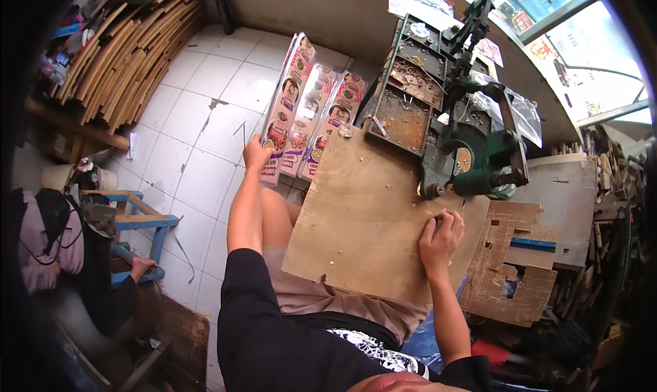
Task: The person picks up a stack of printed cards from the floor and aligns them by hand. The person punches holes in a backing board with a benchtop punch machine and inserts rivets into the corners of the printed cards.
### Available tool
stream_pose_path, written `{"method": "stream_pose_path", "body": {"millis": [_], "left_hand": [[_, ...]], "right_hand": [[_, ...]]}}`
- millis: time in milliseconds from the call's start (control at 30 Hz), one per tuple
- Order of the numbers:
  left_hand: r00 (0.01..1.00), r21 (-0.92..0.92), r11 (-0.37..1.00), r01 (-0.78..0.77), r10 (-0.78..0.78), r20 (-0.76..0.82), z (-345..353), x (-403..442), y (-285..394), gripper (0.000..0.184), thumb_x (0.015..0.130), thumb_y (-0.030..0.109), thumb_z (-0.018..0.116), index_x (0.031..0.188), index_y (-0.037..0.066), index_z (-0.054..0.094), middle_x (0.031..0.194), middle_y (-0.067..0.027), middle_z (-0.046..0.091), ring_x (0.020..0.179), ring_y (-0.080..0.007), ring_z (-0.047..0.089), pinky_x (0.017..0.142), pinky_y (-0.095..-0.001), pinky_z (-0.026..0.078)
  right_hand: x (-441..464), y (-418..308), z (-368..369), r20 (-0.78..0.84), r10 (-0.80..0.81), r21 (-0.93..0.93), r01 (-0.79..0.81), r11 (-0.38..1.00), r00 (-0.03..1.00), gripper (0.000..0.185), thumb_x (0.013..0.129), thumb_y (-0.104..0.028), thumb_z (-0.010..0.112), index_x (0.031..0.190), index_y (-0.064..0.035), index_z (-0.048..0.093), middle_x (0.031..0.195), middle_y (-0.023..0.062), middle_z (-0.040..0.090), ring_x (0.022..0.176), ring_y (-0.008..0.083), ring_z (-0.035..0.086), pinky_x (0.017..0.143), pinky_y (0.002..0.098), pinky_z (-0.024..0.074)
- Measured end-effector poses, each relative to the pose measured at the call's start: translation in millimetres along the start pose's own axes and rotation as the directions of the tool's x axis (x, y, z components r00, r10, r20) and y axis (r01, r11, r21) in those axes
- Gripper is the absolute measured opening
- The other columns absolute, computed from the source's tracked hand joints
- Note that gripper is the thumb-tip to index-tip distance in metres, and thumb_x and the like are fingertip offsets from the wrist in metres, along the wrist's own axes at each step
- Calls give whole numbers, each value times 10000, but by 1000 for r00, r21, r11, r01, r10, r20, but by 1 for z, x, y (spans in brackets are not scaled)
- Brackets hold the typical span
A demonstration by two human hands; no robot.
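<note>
My left hand (256,152) is closed at the lower left edge of a long printed cardboard sheet (282,115), the leftmost of several stacked in rows with food pictures. Two more rows of printed sheets (308,122) lie beside it. On a plywood board (356,214) over my lap rests my right hand (441,241), its fingers curled; what they hold, if anything, is hidden. Just beyond that hand stands a dark green cast-metal hand press (472,159). A black compartment tray (407,118) with small metal bits sits to its left.
Wooden slats (130,57) lean at the upper left. Another person's hand (142,265) is by a blue wooden stool (147,221). Worn cardboard pieces (513,255) lie right of the board, before stacked scraps (616,207). White tiles (191,132) cover the floor.
</note>
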State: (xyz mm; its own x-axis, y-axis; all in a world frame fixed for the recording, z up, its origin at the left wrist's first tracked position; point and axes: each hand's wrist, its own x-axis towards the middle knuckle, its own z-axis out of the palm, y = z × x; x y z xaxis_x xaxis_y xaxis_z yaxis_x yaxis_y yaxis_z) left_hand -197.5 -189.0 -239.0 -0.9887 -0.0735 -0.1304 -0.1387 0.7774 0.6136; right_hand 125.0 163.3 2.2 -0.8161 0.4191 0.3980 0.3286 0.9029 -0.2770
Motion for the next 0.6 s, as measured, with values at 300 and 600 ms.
{"method": "stream_pose_path", "body": {"millis": [300, 600], "left_hand": [[957, -248, 951, -187, 119, -263, -124, -84, -28, 439, 641, 166, 822, 1009, 6, 644, 866, -138, 707, 769, -242, 678, 725, -344, 533], [875, -503, 722, -476, 327, -358, -243, -170, 91, 369, 737, 30, 767, 1063, -14, 599, 970, -83, 663, 842, -166, 620, 797, -280, 496]], "right_hand": [[-9, 8, -8, -81, -13, 0, 13, 1000, 997, 200, 812, -185, 630, 933, -48, 547, 1060, 142, 528, 1070, 335, 483, 937, 465, 361], [-22, 29, -9, -180, 12, 133, 13, 991, 984, 220, 795, -217, 661, 924, -56, 583, 1058, 137, 544, 1069, 317, 506, 945, 455, 369]]}}
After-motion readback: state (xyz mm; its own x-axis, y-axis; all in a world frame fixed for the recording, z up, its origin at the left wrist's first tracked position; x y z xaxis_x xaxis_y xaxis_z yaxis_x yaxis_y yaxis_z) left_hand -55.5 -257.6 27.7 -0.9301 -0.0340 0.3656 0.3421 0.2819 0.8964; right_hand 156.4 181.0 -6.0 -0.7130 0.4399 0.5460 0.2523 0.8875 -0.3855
